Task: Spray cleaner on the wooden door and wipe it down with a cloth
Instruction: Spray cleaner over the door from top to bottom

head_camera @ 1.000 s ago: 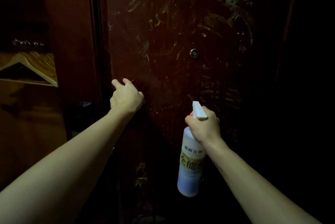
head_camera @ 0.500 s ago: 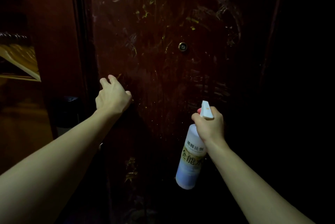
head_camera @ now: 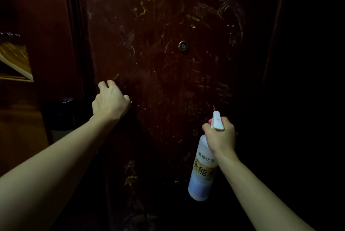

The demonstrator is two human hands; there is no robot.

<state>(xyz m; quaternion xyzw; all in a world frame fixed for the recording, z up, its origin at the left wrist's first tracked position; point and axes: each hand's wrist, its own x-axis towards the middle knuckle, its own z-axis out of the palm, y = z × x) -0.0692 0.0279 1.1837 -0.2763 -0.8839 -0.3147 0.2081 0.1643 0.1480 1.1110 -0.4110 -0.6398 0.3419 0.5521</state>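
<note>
The dark red-brown wooden door (head_camera: 168,85) fills the middle of the view and stands straight before the person. Its surface is dirty: yellowish smears and pale scratchy marks cover the upper part, and more yellowish spots sit low near the bottom. A small round brass peephole (head_camera: 182,45) is set in the middle of the door.

The right hand (head_camera: 220,136) is clamped around the neck of a white plastic spray bottle with a printed label (head_camera: 202,172). The bottle's white nozzle (head_camera: 217,121) points up toward the door, and the body hangs down and tilts to the left. The left hand (head_camera: 110,102) is at the left part of the door with fingers curled; what it holds I cannot tell, because the place under it is very dark. The hands are well apart.

Compared with half a second ago, the view has turned a little, so the door and the peephole sit slightly lower and more to the left in the picture. Both hands keep nearly the same pose, and the bottle is held in the same way.

On the far left there is a pale wooden clothes hanger (head_camera: 16,62) in an open wardrobe. Beside the door frame, low, stands a dark object (head_camera: 61,113), too dim to name. The right side is in deep shadow.
</note>
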